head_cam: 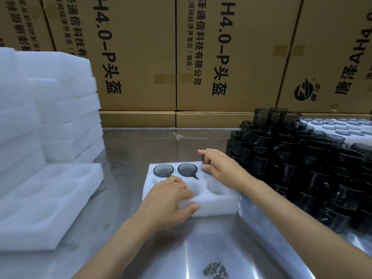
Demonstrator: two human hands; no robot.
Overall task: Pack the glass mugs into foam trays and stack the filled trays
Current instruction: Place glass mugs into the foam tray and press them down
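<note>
- Head view: a white foam tray (213, 206) lies on a steel table (201, 248). Its far row holds two dark glass mugs, the left mug (163, 170) and the middle mug (187, 169), both seated with their rims about level with the foam.
- The right hand (219, 168) holds a third mug (206, 162) at the far right pocket. Thumb and curled fingers pinch its wall and the forefinger points out straight. The mug sits higher than its neighbours, so it looks only partly in.
- The left hand (171, 198) steadies the tray's near left corner: fingers spread and bent over the top, thumb against the front wall.
- The three near pockets look empty, though the left hand hides part of one.
- To seat this mug well, I would lower it straight down with its handle turned toward the pocket's side notch, as the middle mug's handle appears to lie, and keep the left hand pressing so the light foam does not slide.
- More mugs stand in a tall pile (302, 164) just right of the tray. Reaching past it carelessly could knock it.
- Empty trays (46, 200) and a high foam stack (50, 109) lie to the left, with cardboard boxes (225, 57) behind.
</note>
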